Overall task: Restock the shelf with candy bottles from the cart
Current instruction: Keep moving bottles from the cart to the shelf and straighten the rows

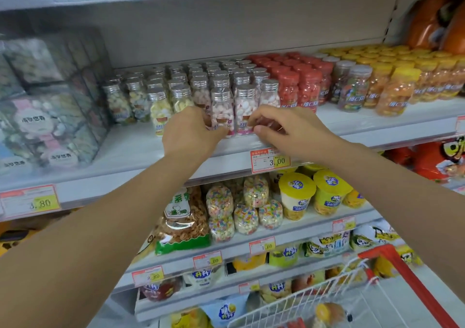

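Silver-capped pink-and-white candy bottle (221,106) upright at the front edge of the middle shelf (125,149), gripped low on its label by the curled fingers of the left hand (191,134). Just beside it on the right, a second pink-and-white candy bottle (245,106), also upright, pinched near its base between thumb and bent fingers of the right hand (284,128), with the far side of that hold hidden behind the knuckles. Behind both, packed rows of silver-capped bottles (214,76); to the left, a yellow candy bottle (159,108); to the right, red-capped bottles (302,83), then yellow-capped orange bottles (397,91). Below the right hand, on the shelf's lip, a price tag (270,161) marked 3.00. At lower right, well apart from both hands, a white wire cart (314,300) with a red handle, holding a blurred yellow-orange item (327,311).
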